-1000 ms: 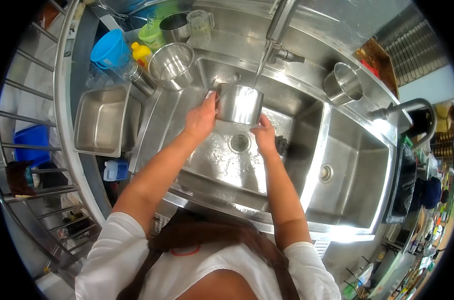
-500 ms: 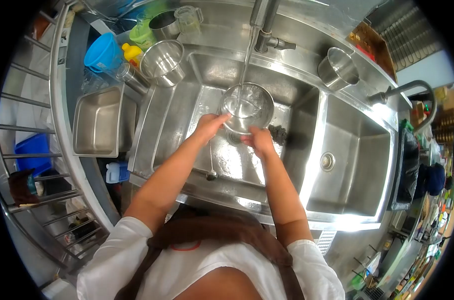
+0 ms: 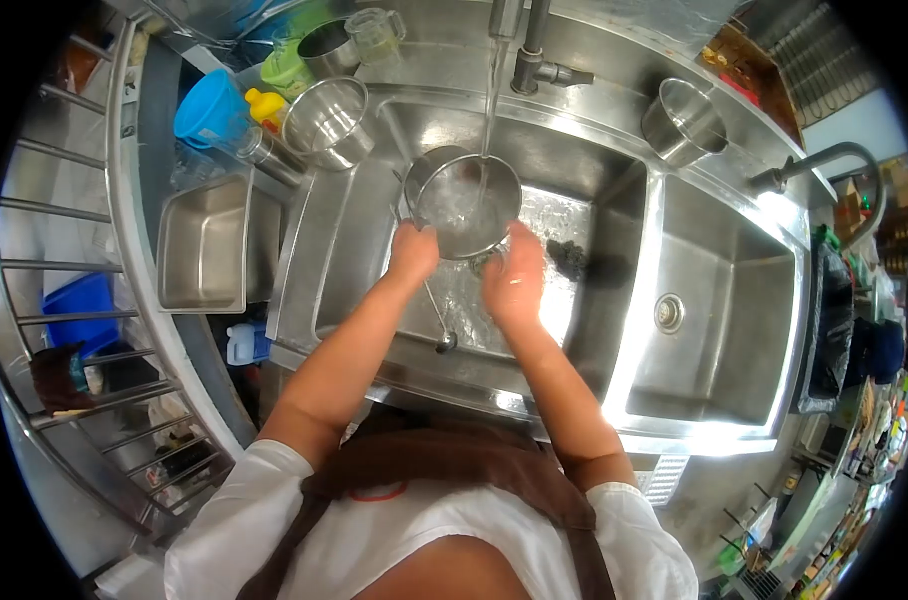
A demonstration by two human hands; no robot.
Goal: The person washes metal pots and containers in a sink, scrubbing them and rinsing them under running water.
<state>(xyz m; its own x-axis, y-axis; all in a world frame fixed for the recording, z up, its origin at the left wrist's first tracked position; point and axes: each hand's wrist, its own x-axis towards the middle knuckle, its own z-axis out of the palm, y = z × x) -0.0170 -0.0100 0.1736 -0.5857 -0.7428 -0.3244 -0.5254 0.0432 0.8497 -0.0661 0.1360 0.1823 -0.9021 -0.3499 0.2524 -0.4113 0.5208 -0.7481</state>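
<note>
A round stainless steel pot is tilted under the running tap in the left sink basin, and water falls into it. My left hand is closed on the pot's near left rim. My right hand is at the pot's near right edge, slightly blurred, with thumb and fingers apart; whether the fingertips touch the rim I cannot tell. A long-handled ladle lies on the basin floor below my hands. To the right of the pot lies a dark scouring pad.
The tap hangs over the left basin. A second basin is on the right. Steel pots stand on the back ledge. At left are a rectangular steel pan, a blue jug and a yellow bottle.
The pot has shifted left and tilted under the water stream. My right hand has moved from its near rim to its right side, opening. My left hand remains on the rim.
</note>
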